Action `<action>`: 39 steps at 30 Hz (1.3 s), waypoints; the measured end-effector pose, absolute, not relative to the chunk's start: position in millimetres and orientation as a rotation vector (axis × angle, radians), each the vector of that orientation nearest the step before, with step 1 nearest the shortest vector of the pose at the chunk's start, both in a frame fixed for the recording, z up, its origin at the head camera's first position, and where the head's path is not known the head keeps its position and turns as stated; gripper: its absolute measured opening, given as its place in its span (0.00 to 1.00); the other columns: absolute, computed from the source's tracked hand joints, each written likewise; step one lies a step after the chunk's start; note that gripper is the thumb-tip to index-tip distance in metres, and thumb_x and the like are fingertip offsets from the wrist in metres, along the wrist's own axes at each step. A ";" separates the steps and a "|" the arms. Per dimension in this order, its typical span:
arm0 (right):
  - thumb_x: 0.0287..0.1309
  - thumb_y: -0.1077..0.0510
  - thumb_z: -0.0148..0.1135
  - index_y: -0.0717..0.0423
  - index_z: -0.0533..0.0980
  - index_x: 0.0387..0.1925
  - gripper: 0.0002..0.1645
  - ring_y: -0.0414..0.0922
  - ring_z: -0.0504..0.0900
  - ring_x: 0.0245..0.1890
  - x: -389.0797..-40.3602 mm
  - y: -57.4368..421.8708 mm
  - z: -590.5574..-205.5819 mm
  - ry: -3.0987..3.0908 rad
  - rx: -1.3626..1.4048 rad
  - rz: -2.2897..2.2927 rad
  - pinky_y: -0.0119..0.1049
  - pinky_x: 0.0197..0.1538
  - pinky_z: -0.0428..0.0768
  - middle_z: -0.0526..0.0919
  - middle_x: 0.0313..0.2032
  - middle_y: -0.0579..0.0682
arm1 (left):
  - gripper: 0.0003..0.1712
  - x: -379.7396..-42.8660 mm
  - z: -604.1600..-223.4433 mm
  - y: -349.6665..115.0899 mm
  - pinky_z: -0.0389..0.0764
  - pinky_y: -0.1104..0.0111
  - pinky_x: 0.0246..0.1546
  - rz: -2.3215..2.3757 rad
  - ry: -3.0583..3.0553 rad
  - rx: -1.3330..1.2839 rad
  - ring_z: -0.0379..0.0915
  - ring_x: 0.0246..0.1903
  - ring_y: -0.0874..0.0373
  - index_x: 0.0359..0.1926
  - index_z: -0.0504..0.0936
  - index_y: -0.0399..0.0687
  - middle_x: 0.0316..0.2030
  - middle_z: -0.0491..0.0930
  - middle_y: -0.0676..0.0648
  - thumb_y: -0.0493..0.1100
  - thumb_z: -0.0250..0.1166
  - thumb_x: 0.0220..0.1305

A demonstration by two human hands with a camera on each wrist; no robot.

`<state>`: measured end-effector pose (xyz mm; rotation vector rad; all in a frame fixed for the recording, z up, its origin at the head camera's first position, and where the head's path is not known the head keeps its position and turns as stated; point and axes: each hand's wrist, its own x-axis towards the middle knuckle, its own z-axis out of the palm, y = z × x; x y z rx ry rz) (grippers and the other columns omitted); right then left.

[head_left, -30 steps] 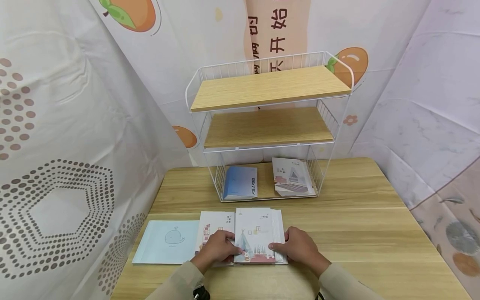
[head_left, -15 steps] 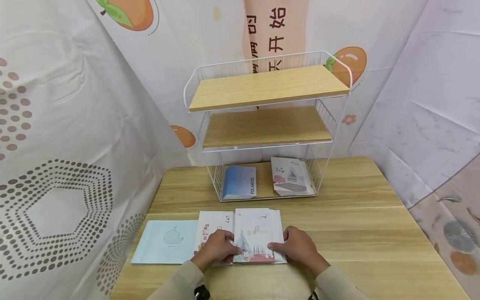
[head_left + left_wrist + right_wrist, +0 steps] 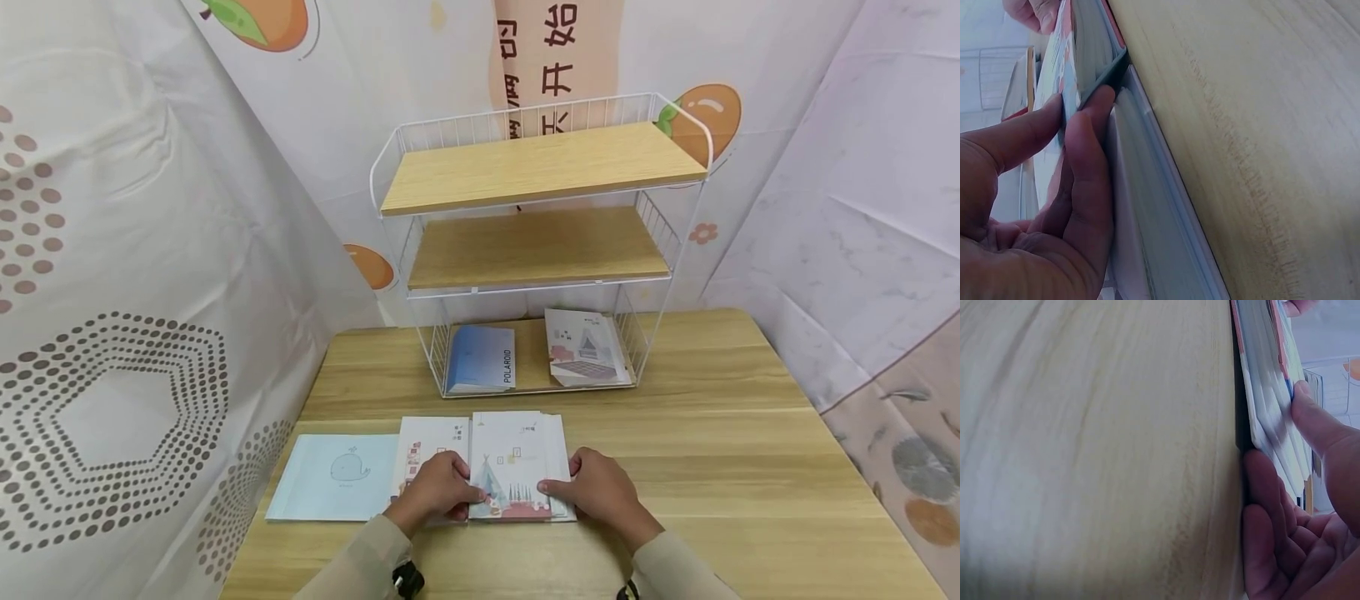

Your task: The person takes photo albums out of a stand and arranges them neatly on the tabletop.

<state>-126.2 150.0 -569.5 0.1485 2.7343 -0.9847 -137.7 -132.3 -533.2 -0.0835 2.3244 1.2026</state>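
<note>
A white book with a tent drawn on its cover lies on the table between both hands. Its inner pages fan out past the cover on the right. The left hand pinches its left edge, thumb on the cover and fingers beneath, as the left wrist view shows. At the right edge, the right hand grips it with the thumb on top and fingers low against the pages. Close on the left is another white book with red pictures, partly hidden by the left hand.
A pale blue whale book lies farther left. Behind stands a white wire rack with wooden shelves. Its lowest level holds blue POLAROID books at the left and white books at the right. Patterned curtains surround the table.
The view has shifted slightly. Both hands keep their grip on the tent book, which stays in place on the table.
</note>
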 end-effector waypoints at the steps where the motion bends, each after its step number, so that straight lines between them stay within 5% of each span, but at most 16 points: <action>1: 0.36 0.25 0.80 0.49 0.75 0.28 0.37 0.44 0.73 0.23 -126.4 150.1 -569.6 2.733 0.151 -0.981 0.37 0.26 0.65 0.75 0.22 0.45 | 0.23 -137.9 -532.5 -132.6 0.81 0.68 0.16 1.209 2.317 -0.090 0.75 0.11 0.62 0.38 0.74 0.40 0.18 0.82 0.46 0.39 0.82 0.52; 28: 0.36 0.20 0.76 0.52 0.75 0.36 0.44 0.44 0.73 0.26 -121.7 151.5 -567.8 2.804 0.151 -0.906 0.38 0.28 0.69 0.77 0.25 0.46 | 0.22 -125.2 -531.1 -124.9 0.71 0.67 0.22 0.955 2.648 0.148 0.74 0.15 0.59 0.34 0.75 0.42 0.16 0.76 0.51 0.49 0.79 0.56; 33: 0.40 0.24 0.77 0.53 0.76 0.35 0.41 0.44 0.74 0.27 -122.2 152.9 -568.2 2.789 0.143 -0.961 0.38 0.30 0.71 0.78 0.26 0.46 | 0.23 -126.3 -534.0 -126.4 0.67 0.66 0.23 0.878 2.739 0.135 0.66 0.22 0.57 0.30 0.76 0.46 0.21 0.72 0.51 0.54 0.81 0.52; 39: 0.45 0.29 0.78 0.51 0.77 0.32 0.33 0.44 0.74 0.28 -125.0 152.0 -565.1 2.775 0.144 -1.024 0.38 0.32 0.71 0.79 0.26 0.45 | 0.22 -130.8 -535.3 -127.8 0.70 0.65 0.27 0.841 2.766 0.099 0.69 0.25 0.56 0.26 0.76 0.49 0.23 0.75 0.51 0.57 0.75 0.59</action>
